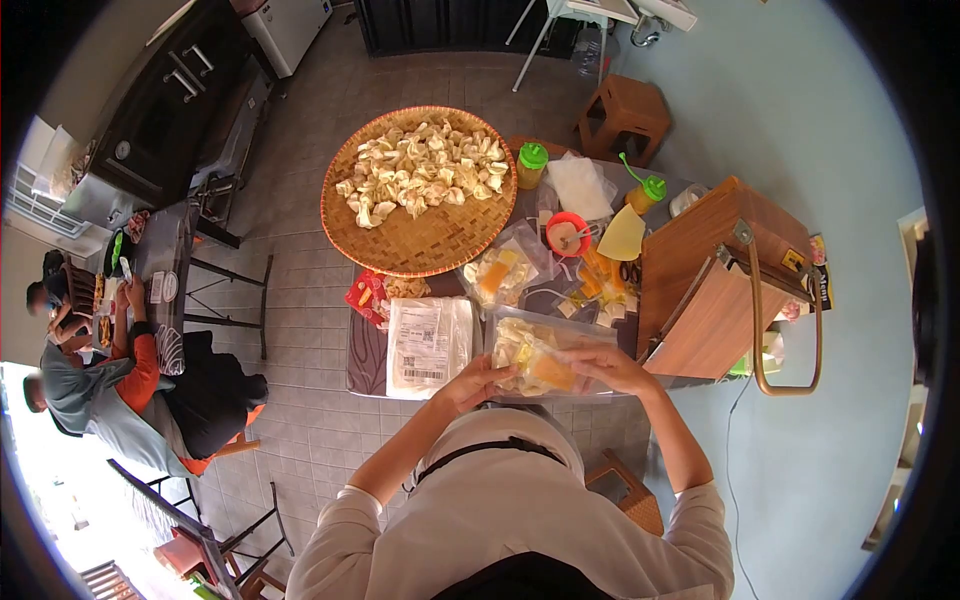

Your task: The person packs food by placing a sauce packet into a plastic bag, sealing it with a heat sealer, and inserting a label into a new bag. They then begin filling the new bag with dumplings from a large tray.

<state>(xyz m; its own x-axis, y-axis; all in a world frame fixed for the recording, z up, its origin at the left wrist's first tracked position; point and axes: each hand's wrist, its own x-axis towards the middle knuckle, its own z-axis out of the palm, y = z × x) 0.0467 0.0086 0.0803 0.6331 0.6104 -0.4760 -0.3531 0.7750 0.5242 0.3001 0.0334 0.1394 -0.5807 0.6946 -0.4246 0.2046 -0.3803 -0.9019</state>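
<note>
Between my two hands is a clear plastic bag (pixel 515 345) with pale folded dumplings and an orange-yellow sachet inside, close to the table's front edge. My left hand (pixel 478 382) grips its left side, fingers bent around the plastic. On the other side my right hand (pixel 615 367) pinches the bag near its upper right part. Just behind lies another filled bag (pixel 497 272) with a similar orange sachet. To the left is a stack of plastic packaging with a printed label (pixel 425 340). More small orange sachets (pixel 602 280) lie behind my right hand.
A round woven tray (pixel 370 242) of dumplings sits at the table's far left. Green-capped bottles (pixel 531 165), a red cup (pixel 567 228) and scissors (pixel 629 273) stand or lie further back. A wooden box with a handle (pixel 700 310) borders the right. Two people sit far left.
</note>
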